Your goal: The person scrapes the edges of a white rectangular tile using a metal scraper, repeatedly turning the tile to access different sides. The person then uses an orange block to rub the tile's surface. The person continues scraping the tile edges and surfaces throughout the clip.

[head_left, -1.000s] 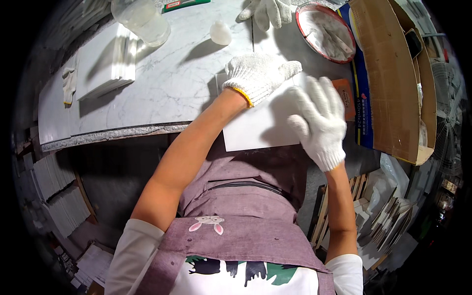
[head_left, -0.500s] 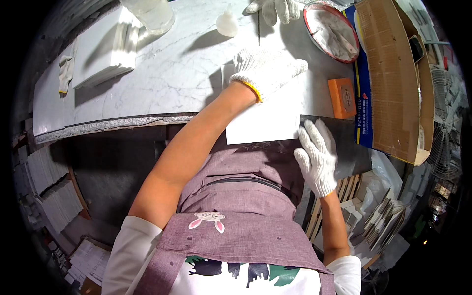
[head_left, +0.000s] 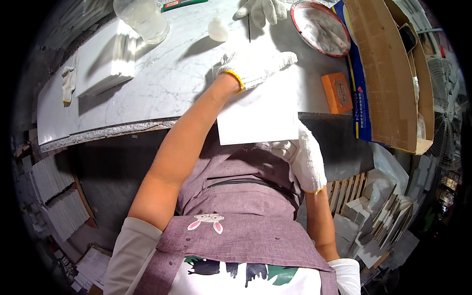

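A flat white tile [head_left: 258, 118] lies on the marble-patterned tabletop [head_left: 172, 73], its near edge jutting past the table's front edge. My left hand [head_left: 255, 69], in a white knitted glove with a yellow cuff, rests flat on the tile's far part with its fingers stretched to the right; strong light washes out part of the glove. At the tile's near right corner is my right hand [head_left: 309, 160], gloved the same way. It grips that corner from the side and below, and the tile hides some of its fingertips.
White tiles stand stacked [head_left: 105, 61] at the left, near a translucent plastic jug [head_left: 142, 22]. Farther back are a small whitish bottle [head_left: 218, 30] and spare gloves [head_left: 263, 11]. A red-rimmed basin [head_left: 322, 29], an orange box [head_left: 337, 93] and an open carton [head_left: 386, 73] line the right.
My right hand has moved left from beside the tile to its near right corner and closed on it. My left hand stays flat on the tile. The view has shifted slightly.
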A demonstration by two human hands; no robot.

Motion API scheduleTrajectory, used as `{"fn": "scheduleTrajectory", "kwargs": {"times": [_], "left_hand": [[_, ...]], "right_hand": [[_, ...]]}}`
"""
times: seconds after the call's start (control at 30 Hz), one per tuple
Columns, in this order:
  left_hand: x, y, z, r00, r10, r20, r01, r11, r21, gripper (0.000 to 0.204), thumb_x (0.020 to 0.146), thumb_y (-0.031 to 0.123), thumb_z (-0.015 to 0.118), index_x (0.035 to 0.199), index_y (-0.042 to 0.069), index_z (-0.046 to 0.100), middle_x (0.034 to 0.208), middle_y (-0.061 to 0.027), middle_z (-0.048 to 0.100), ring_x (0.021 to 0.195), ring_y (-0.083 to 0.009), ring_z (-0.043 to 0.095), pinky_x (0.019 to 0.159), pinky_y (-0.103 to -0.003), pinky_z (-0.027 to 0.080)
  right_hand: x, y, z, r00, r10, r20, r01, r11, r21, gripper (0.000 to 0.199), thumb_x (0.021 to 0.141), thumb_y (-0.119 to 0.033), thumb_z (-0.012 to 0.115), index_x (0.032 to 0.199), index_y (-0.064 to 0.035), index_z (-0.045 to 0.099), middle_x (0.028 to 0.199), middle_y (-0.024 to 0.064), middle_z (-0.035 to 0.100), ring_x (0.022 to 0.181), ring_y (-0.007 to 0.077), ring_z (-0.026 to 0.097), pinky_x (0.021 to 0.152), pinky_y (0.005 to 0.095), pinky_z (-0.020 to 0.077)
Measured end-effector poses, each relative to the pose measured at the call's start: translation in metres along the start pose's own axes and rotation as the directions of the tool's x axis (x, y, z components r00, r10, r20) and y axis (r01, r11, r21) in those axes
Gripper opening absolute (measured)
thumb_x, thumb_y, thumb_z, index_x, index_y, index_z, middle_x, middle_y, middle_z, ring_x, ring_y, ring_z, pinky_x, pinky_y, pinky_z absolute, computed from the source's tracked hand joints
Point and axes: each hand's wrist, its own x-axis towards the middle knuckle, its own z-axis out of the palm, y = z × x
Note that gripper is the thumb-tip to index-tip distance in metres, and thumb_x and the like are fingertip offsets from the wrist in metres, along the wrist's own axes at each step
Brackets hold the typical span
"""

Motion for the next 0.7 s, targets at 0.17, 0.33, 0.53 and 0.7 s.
{"fn": "scheduleTrajectory", "kwargs": {"times": [0.17,0.33,0.53,0.7], "left_hand": [[0.01,-0.011,-0.005,0.994,0.051,0.099,-0.048,0.998,-0.029,0.054,0.092,0.056,0.044,0.105,0.009,0.067,0.084,-0.0165,0.067,0.081,-0.0328,0.063,0.075,-0.041,0.047],[0.011,-0.019,0.001,0.977,0.212,0.025,-0.212,0.977,0.031,0.043,0.097,0.046,0.043,0.108,0.011,0.066,0.079,-0.0162,0.065,0.076,-0.0307,0.062,0.07,-0.039,0.047],[0.008,-0.018,-0.001,0.987,0.157,0.045,-0.155,0.987,-0.044,0.061,0.089,0.064,0.043,0.106,0.01,0.067,0.097,-0.0169,0.067,0.094,-0.0351,0.062,0.084,-0.043,0.047],[0.003,-0.028,0.0,0.986,0.13,-0.1,-0.151,0.961,-0.232,0.058,0.093,0.054,0.045,0.103,0.001,0.066,0.089,-0.0131,0.069,0.088,-0.024,0.062,0.081,-0.034,0.048]], "right_hand": [[-0.013,-0.014,0.008,0.991,-0.093,0.098,0.109,0.979,-0.17,0.047,0.095,-0.026,0.05,0.132,0.0019,0.045,0.107,0.0089,0.062,0.091,0.0145,0.061,0.081,0.0276,0.0503],[-0.02,-0.026,0.029,0.993,-0.114,-0.015,0.103,0.943,-0.317,0.045,0.091,-0.011,0.05,0.133,0.0047,0.046,0.115,0.0088,0.06,0.099,0.0126,0.057,0.087,0.027,0.0466],[-0.016,-0.017,0.025,0.989,-0.149,0.008,0.148,0.973,-0.178,0.058,0.089,-0.01,0.062,0.14,0.0017,0.037,0.122,0.0123,0.058,0.097,0.016,0.059,0.082,0.0298,0.0511],[-0.016,-0.009,0.025,0.92,-0.388,0.065,0.387,0.865,-0.318,0.067,0.089,-0.006,0.062,0.144,0.0043,0.026,0.145,0.0167,0.036,0.127,0.0241,0.044,0.102,0.0341,0.0402]]}}
